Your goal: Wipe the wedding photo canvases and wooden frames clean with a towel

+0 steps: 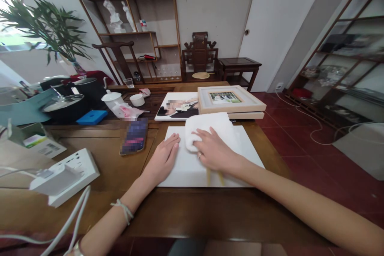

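Note:
A white flat board (183, 168) lies on the wooden table in front of me, with two yellowish strips (209, 177) near its front edge. My left hand (163, 156) rests flat on the board's left side, fingers stretched out and holding nothing. On the board, my right hand (211, 150) presses a folded white cloth (220, 124), its fingers bent over the cloth's near side. The cloth hides part of the board's far edge. What lies under the cloth cannot be seen.
Beyond the board are a photo panel (180, 106) and stacked wooden picture frames (232, 108). Leftward lie a phone (135, 138), a white power strip (75, 178) with cables, an open box (45, 142), a blue box (92, 117), black pots (64, 108) and a white teapot (113, 99).

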A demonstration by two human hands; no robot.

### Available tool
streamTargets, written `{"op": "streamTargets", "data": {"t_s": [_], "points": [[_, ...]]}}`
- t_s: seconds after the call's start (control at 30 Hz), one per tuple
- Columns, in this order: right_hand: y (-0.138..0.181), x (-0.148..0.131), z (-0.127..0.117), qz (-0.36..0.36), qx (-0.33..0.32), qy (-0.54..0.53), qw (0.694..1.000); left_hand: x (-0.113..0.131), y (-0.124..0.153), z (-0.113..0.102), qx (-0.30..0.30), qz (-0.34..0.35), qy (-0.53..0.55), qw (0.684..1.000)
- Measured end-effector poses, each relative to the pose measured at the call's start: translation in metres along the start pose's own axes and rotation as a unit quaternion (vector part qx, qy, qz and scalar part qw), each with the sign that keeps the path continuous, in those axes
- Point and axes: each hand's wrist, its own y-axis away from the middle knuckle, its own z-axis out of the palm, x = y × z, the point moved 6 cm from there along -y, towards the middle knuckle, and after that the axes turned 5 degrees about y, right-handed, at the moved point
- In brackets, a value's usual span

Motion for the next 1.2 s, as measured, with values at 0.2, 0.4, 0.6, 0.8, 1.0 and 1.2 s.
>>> {"op": "streamTargets", "data": {"t_s": [0.2,0.4,0.6,0.8,1.0,1.2], "points": [[0.06,-0.061,0.001,-0.124,-0.013,0.002,0.992,0.0,0.0,0.0,-0.005,-0.002,-0.001,1.0],[0.074,-0.067,-0.002,-0.159,-0.017,-0.022,0.987,0.0,-0.001,0.001,-0.004,-0.001,0.004,1.0],[0.027,-0.011,0.001,-0.038,0.006,-0.021,0.999,-0.001,-0.001,0.001,-0.005,-0.008,-0.002,1.0],[-0.007,0.008,0.002,0.013,0.032,0.029,0.999,-0.001,0.0,0.0,-0.004,-0.013,0.01,1.0],[0.016,-0.036,0.004,-0.105,0.0,0.022,0.994,0.004,0.003,-0.013,0.067,-0.005,0.052,0.996],[0.073,-0.083,-0.006,-0.245,-0.024,-0.013,0.969,0.006,0.004,-0.018,0.074,-0.024,0.099,0.992]]}}
